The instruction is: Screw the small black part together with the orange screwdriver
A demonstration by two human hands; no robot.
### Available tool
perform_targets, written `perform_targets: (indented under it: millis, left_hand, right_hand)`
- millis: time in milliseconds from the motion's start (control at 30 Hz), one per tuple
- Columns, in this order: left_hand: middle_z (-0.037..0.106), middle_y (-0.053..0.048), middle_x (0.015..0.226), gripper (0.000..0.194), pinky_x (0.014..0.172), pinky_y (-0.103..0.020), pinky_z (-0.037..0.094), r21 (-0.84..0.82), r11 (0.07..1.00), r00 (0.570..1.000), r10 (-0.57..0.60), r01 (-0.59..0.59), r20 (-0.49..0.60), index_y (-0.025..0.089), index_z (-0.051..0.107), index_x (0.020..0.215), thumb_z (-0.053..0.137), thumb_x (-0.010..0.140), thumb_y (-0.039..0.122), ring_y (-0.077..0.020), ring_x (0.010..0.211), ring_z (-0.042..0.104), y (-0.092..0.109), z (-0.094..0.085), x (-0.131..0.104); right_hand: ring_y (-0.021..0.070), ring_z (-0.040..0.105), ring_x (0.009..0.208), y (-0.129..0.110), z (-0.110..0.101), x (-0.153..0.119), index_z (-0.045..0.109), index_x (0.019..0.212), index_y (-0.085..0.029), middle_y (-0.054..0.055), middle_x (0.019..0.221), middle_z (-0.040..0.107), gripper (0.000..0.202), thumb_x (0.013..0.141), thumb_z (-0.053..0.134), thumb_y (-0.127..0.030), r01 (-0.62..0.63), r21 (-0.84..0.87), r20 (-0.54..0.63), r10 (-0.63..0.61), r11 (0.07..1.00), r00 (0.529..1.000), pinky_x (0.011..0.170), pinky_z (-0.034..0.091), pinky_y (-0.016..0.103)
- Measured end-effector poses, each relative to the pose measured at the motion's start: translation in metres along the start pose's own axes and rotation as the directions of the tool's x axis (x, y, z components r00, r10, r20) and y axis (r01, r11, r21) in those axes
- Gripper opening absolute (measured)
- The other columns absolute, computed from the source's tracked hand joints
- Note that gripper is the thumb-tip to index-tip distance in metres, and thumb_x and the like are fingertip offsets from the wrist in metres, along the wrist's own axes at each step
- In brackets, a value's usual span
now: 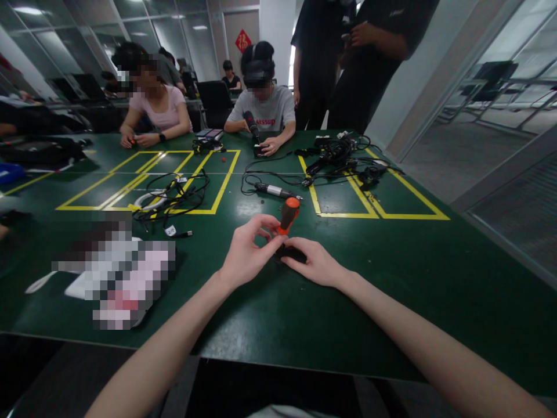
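An orange and black screwdriver (290, 215) stands upright, handle up, over a small black object (295, 252) on the green table (243, 325). My left hand (252, 249) is closed, with thumb and fingers pinching the lower part of the screwdriver. Against the table, my right hand (314, 261) grips the black object between thumb and fingers. The screwdriver's tip is hidden behind my fingers. Just beyond my hands lies a black and silver electric screwdriver (275, 190) with its cable.
Coiled cables (174, 197) lie at the left, and a black cable pile (335, 154) at the back right. Blurred-out items (134, 284) rest at the near left. Across the table two people sit working; two others stand behind. Yellow tape (413, 217) marks the table.
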State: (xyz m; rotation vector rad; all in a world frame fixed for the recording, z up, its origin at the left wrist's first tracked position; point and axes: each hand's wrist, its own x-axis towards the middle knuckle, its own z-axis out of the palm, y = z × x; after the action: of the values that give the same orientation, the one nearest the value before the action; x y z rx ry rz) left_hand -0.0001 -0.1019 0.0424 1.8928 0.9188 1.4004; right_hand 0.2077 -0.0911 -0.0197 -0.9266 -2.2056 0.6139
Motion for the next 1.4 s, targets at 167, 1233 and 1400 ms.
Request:
perform_targets:
  millis: [167, 1233, 1400]
  left_hand:
    - [0.072, -0.001, 0.089, 0.028, 0.07, -0.024, 0.054, -0.04, 0.999, 1.0, -0.027, 0.026, -0.017, 0.02, 0.061, 0.106, 0.08, 0.085, 0.019, -0.0117, 0.073, 0.067, -0.005, -0.002, 0.0]
    - [0.077, -0.005, 0.098, 0.025, 0.069, -0.022, 0.054, 0.049, 0.995, 0.967, 0.069, -0.083, 0.245, 0.018, 0.057, 0.112, 0.071, 0.092, 0.019, -0.013, 0.082, 0.072, -0.008, -0.013, 0.016]
    - [0.081, -0.005, 0.096, 0.038, 0.067, -0.025, 0.06, -0.149, 0.981, 0.972, -0.092, 0.126, 0.214, 0.019, 0.052, 0.115, 0.078, 0.087, 0.023, -0.0117, 0.067, 0.072, -0.01, -0.015, 0.012]
  right_hand:
    - [0.0267, 0.078, 0.102, 0.001, 0.0, 0.0, 0.072, 0.114, -0.02, 0.011, 0.111, 0.08, 0.019, 0.096, 0.068, -0.025, 0.021, 0.011, -0.007, -0.021, 1.0, 1.0, 0.093, 0.063, 0.042]
    - [0.0253, 0.078, 0.101, 0.002, -0.001, -0.001, 0.071, 0.114, -0.02, 0.01, 0.111, 0.081, 0.018, 0.097, 0.068, -0.027, 0.024, 0.002, -0.004, -0.024, 1.0, 1.0, 0.092, 0.063, 0.041]
    - [0.0255, 0.077, 0.104, 0.001, -0.001, -0.002, 0.07, 0.114, -0.02, 0.01, 0.113, 0.08, 0.017, 0.097, 0.068, -0.025, 0.03, -0.006, 0.009, -0.03, 1.0, 1.0, 0.093, 0.062, 0.041]
